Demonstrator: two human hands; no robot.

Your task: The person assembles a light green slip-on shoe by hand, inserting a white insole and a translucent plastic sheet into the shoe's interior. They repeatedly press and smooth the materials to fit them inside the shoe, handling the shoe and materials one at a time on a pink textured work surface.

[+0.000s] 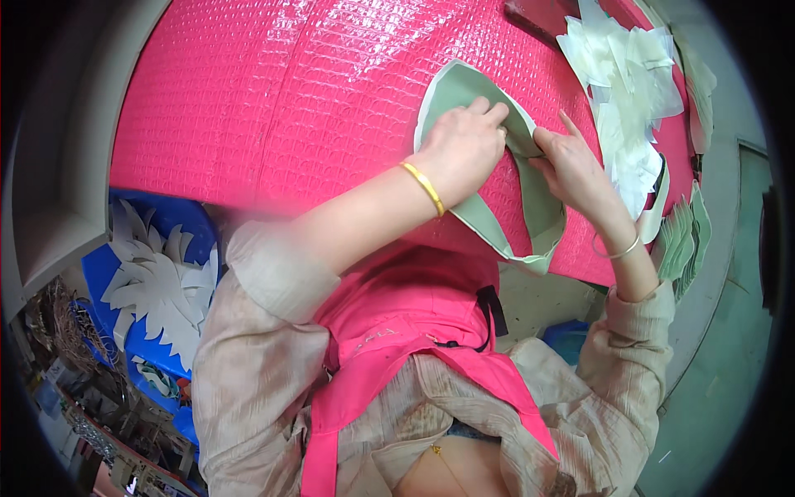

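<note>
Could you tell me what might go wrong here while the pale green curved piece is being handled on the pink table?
1. The pale green piece hangs over the near edge of the pink table; it could slip off if the left hand and right hand let go.
2. Both hands pinch the same fold, so it might crease unevenly.
3. The stack of white cut pieces lies close to the right hand and could be knocked.

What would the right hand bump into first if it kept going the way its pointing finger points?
Probably the pile of white cut pieces. The right hand points up and slightly right across the bare pink mat toward it, though depth is hard to judge.
</note>
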